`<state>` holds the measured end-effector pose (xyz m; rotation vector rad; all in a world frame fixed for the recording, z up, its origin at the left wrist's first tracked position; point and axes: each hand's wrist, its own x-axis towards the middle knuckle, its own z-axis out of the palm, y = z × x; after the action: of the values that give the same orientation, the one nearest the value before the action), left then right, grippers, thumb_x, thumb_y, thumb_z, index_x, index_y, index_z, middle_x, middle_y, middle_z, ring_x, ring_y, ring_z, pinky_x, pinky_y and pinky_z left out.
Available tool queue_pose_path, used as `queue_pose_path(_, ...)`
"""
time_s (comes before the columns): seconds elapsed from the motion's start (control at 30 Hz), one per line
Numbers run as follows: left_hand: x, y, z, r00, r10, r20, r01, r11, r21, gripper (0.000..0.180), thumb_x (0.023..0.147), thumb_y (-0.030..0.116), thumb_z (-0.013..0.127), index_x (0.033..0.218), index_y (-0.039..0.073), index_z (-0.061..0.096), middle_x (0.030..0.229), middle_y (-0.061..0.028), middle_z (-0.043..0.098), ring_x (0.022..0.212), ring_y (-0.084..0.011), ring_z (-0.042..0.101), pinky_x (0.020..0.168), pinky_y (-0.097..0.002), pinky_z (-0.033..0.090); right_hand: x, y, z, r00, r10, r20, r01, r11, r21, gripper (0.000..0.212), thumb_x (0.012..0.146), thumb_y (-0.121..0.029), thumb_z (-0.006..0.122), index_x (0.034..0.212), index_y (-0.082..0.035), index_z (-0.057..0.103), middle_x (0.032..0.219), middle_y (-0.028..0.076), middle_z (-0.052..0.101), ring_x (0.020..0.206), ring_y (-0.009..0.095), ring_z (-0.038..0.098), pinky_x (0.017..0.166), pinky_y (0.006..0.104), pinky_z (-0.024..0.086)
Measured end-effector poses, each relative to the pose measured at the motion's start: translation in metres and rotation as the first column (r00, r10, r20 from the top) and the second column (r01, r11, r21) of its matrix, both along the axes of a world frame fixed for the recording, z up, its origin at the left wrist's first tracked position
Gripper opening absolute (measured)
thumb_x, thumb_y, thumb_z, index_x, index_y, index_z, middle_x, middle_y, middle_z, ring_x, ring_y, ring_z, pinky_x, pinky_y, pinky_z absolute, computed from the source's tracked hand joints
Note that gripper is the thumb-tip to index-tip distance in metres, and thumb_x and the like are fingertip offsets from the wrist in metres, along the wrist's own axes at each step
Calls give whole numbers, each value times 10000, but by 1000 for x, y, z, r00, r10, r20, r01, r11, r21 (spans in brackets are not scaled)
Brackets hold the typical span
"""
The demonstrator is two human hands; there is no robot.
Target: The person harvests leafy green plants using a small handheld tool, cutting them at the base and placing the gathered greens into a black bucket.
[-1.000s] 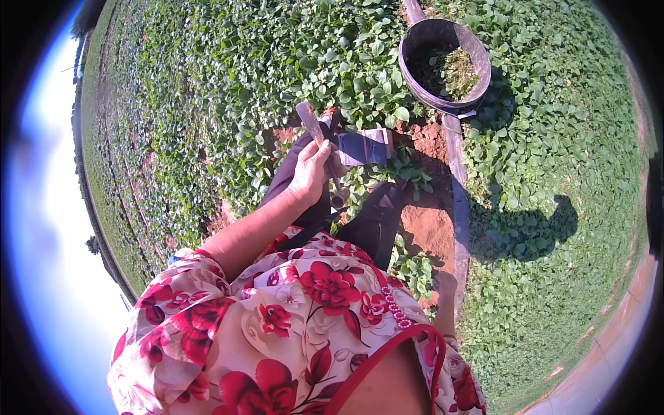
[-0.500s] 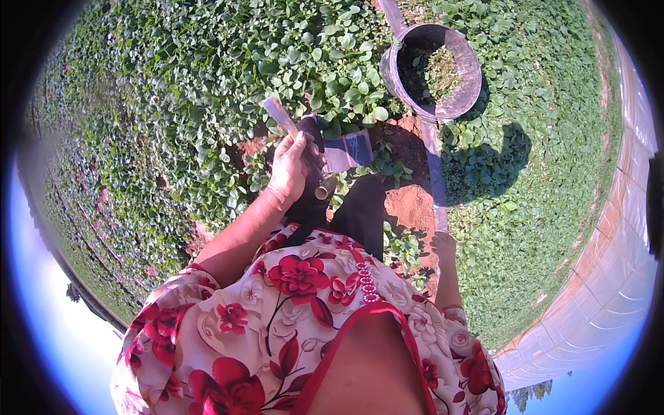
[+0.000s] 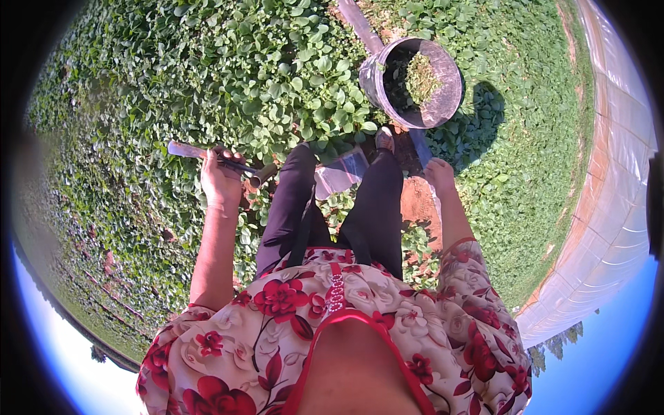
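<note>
My left hand (image 3: pixel 220 176) is out to the left over the leafy plants (image 3: pixel 277 76), closed around a short-handled tool (image 3: pixel 185 149). One end of this tool is flat and pale; a round hollow tube end shows on the other side of the hand. Its exact kind is unclear. My right hand (image 3: pixel 440 174) hangs low on the right with loosely bent fingers, and nothing shows in it. Ahead of it stands a dark grey bucket (image 3: pixel 370 81), partly filled with cut greens (image 3: pixel 420 79).
A grey strip (image 3: pixel 361 26) runs along the ground past the bucket, beside bare reddish soil (image 3: pixel 417 200). Between my dark-trousered legs (image 3: pixel 287 200) lies a flat shiny sheet (image 3: pixel 342 173). My shoe (image 3: pixel 385 140) is near the bucket. A plastic-covered greenhouse (image 3: pixel 588 207) borders the right.
My left hand has swung left, away from my body, with the tool. My right hand has come forward, toward the bucket. My legs now show apart, and the view has shifted.
</note>
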<state>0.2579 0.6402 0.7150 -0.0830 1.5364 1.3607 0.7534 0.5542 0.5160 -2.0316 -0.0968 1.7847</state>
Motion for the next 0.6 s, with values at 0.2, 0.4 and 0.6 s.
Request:
queue_pose_path(0.2, 43, -1, -4, 1000, 3, -25, -6, 996, -91, 209, 975, 240, 411, 953, 42, 474, 751, -79, 498, 702, -242, 521, 687, -403, 484, 8, 35, -48, 996, -78, -41, 68, 978, -199, 423, 856, -268, 606, 1195, -42, 489, 1050, 107, 560, 896, 234, 583, 807, 383, 480)
queue_pose_path(0.4, 97, -15, -12, 990, 136, -48, -141, 983, -118, 203, 973, 240, 404, 953, 58, 493, 727, -73, 517, 682, -254, 556, 668, -422, 491, 7, 54, -120, 968, -211, -134, 159, 934, -320, 546, 845, -305, 629, 1318, -155, 402, 1301, 145, 425, 1003, 313, 561, 884, 436, 443)
queue_pose_path(0.6, 178, -26, -41, 978, 201, 63, -183, 957, -224, 173, 971, 220, 426, 941, 66, 501, 707, -59, 522, 637, -240, 546, 638, -405, 493, -4, 45, -197, 853, -457, -253, 344, 856, -386, 185, 797, -120, 616, 958, -92, 531, 943, 74, 550, 689, 263, 583, 693, 397, 513)
